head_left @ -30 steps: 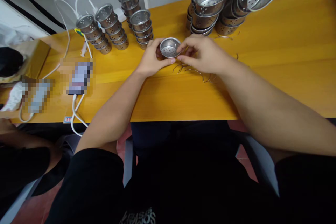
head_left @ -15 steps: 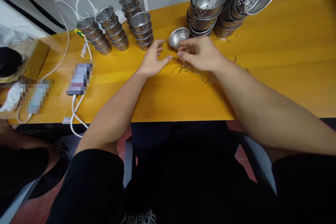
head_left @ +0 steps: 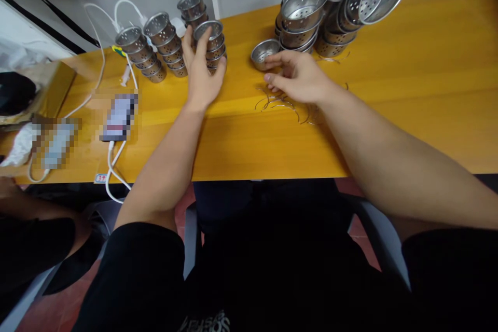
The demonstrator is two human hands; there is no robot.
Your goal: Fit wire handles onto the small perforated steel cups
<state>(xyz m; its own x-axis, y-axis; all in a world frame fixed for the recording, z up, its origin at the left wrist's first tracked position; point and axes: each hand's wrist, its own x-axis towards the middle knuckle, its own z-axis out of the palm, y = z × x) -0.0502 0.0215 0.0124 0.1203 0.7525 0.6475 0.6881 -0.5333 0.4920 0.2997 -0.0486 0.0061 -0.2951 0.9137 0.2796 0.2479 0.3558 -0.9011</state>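
Observation:
My left hand (head_left: 204,72) has its fingers spread around the near side of a stack of small perforated metal cups (head_left: 215,41); whether they touch the cups I cannot tell. My right hand (head_left: 298,75) is beside a small perforated metal bowl (head_left: 261,52) that sits on the table. Its fingertips overlap the bowl's right edge, the thumb is apart from them, and nothing shows in the grasp. Several thin curved wires (head_left: 286,101) lie on the wood just below this hand.
More cup stacks (head_left: 136,46) stand at the back left of the wooden table (head_left: 272,150). Larger perforated strainers (head_left: 305,8) are piled at the back right. To the left are a phone (head_left: 120,116) with a white cable and another blurred-out device (head_left: 59,142). A person's arm (head_left: 35,207) shows at far left.
My left hand has moved left and away from me, from near the small bowl to the cup stack. My right hand has hardly moved.

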